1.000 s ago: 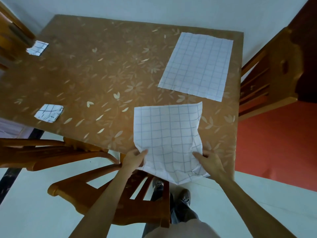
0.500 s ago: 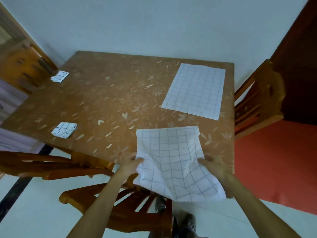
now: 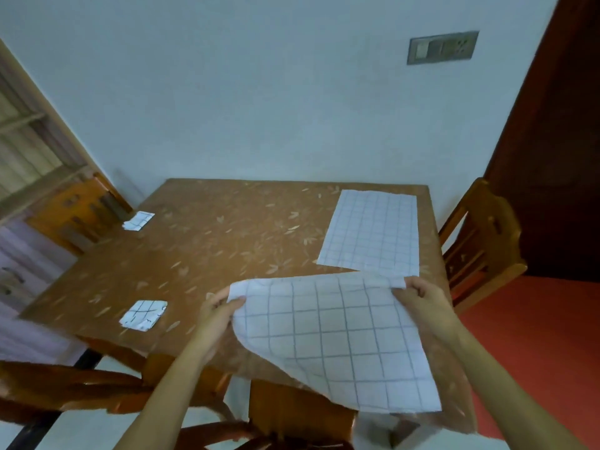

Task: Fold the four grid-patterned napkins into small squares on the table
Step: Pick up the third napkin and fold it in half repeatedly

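The napkin hangs between the two hands. Its top edge is stretched from one to the other, and the rest falls back toward the person in a loose curve, with the low corner under the right forearm, past the table's near edge. Whether any of it rests on the table cannot be told.

The left hand pinches the top left corner, thumb on the gridded face and fingers curled behind. The right hand has its fingers curled round the top right corner.

By the look of it the sheet is thin, light and limp. It sags at once where unsupported and shows faint wrinkles, so it should crease easily but also slip askew. The corners are the sound place to hold, as now. To fold it, bring edge to matching edge, lay it down, and press the fold with flat fingers.

Just beyond the right hand, a flat napkin lies unfolded on the table, almost touching the held one. To the left of the left hand sits a near square, already folded, and a far square lies well beyond it at the table's edge. Two are done and two are left, I judge. A chair stands outside the right hand.
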Available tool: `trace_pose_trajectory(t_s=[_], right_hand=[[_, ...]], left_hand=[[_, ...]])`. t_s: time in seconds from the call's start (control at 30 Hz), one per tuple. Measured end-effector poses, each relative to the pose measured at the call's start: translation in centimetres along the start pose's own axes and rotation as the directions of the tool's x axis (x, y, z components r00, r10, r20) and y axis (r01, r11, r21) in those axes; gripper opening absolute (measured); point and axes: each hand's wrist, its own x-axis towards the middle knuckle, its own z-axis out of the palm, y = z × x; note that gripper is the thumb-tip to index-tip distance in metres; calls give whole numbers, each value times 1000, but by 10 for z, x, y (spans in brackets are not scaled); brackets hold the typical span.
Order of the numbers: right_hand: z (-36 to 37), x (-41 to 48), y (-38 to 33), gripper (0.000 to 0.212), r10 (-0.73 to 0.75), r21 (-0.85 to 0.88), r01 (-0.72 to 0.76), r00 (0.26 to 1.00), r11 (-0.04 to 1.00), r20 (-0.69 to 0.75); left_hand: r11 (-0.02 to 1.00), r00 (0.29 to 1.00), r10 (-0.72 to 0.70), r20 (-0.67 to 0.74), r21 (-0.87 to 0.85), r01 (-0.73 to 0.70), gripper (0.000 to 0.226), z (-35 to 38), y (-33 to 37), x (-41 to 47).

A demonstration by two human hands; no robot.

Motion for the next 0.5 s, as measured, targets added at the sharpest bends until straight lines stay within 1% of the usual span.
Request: trace_pose_trajectory(t_s=[0.07, 0.1, 0.17, 0.2, 0.23, 0.27, 0.3, 0.37, 0.43, 0.47, 0.5], right_hand=[[5, 0, -19, 33, -55, 39, 55, 998, 998, -19], [8, 1, -28, 32, -94, 42, 94, 996, 995, -15], [12, 2, -43, 19, -169, 46, 170, 985, 984, -22], [14, 1, -49, 12, -189, 44, 190, 982, 981, -17], [17, 1, -54, 12, -178, 55, 178, 984, 982, -1], [22, -1, -59, 17, -163, 69, 159, 986, 985, 49], [27, 0, -60, 20, -133, 90, 124, 986, 988, 103], [41, -1, -63, 20, -90, 49, 83, 981, 995, 171], [56, -2, -65, 36, -86, 2, 87, 984, 996, 157], [62, -2, -67, 40, -91, -1, 92, 986, 996, 139], [68, -2, -69, 38, -114, 5, 114, 985, 993, 128]], left_hand=[[997, 997, 71, 21, -41, -70, 30, -10, 22, 3], [993, 994, 104, 36, -58, -102, 30, -16, 31, 4], [986, 986, 144, 79, -91, -137, 29, -29, 48, 5], [985, 986, 137, 96, -116, -126, 27, -36, 54, 5], [986, 984, 126, 124, -127, -111, 25, -42, 59, 6], [988, 984, 103, 144, -129, -85, 26, -47, 63, 6], [991, 982, 87, 166, -113, -69, 30, -51, 64, 9], [996, 982, 79, 171, -49, -71, 42, -55, 65, 12], [994, 979, 111, 171, -14, -110, 54, -57, 62, 15], [991, 975, 131, 181, -15, -130, 56, -59, 60, 17], [989, 970, 149, 190, -20, -148, 55, -62, 59, 18]])
